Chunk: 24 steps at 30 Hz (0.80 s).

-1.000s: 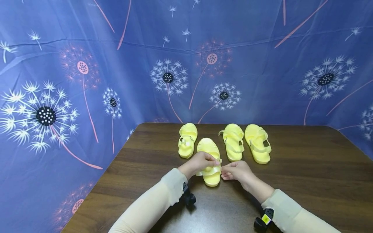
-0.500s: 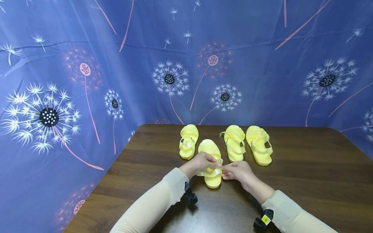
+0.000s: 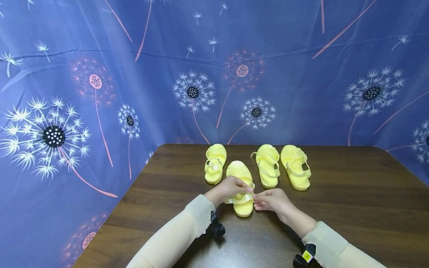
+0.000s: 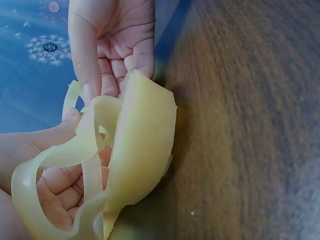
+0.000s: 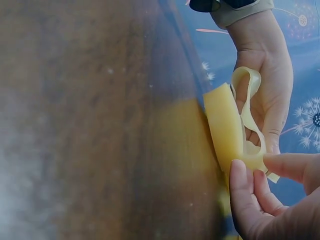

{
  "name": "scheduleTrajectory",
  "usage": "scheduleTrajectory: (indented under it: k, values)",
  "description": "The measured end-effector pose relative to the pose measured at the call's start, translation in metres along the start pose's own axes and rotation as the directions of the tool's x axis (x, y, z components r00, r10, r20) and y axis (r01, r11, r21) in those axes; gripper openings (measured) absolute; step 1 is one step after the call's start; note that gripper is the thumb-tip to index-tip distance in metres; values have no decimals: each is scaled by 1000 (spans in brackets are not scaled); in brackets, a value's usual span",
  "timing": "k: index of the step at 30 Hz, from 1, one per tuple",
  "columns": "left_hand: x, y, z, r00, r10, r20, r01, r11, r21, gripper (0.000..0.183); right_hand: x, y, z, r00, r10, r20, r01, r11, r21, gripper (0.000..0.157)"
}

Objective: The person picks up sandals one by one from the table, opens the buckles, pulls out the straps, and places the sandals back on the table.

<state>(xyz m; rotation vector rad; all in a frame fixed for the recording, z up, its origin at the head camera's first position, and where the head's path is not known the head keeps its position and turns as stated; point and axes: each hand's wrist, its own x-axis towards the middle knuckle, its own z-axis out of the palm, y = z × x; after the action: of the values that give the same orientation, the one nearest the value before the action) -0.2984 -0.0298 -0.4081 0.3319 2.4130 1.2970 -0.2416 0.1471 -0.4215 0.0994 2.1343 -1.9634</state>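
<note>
A yellow sandal point(image 3: 239, 169) lies on the table with its toe pointing away, under both hands. Reaching over it from the left, my left hand point(image 3: 228, 188) pinches the sandal's thin strap point(image 4: 85, 135) between thumb and fingers. On the sandal's right edge, my right hand point(image 3: 275, 203) pinches the base of the strap, its thumb inside and fingertips point(image 5: 240, 172) against the outer side. The strap curves in a loose loop above the sole in the left wrist view. The buckle area is hidden by the fingers.
Another yellow sandal point(image 3: 214, 167) lies just behind on the left. Two more, a nearer one point(image 3: 267, 163) and an outer one point(image 3: 296, 167), lie behind on the right. A blue dandelion-print cloth point(image 3: 285, 74) hangs behind the brown table point(image 3: 362, 201).
Both hands stay at the same spot on the sandal's right side; only slight finger movement shows. The head view shifts a little.
</note>
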Motion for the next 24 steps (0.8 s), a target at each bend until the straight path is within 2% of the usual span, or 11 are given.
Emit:
scheduleTrajectory:
  k: [7, 17, 20, 24]
  values:
    - [0, 0, 0, 1000, 6, 1, -6, 999, -49, 24, 2, -2, 2, 998, -54, -24, 54, 998, -31, 25]
    - [5, 2, 0, 1000, 3, 19, -3, 1000, -13, 24, 5, -4, 2, 996, -67, -60, 67, 998, -12, 24]
    - [5, 1, 0, 1000, 3, 28, -3, 1000, -14, 23, 6, -3, 1, 996, -74, -54, 74, 997, -6, 24]
    - [4, 1, 0, 1000, -2, 24, 2, 1000, -5, 23, 8, -5, -4, 998, -67, -3, 67, 997, -40, 25]
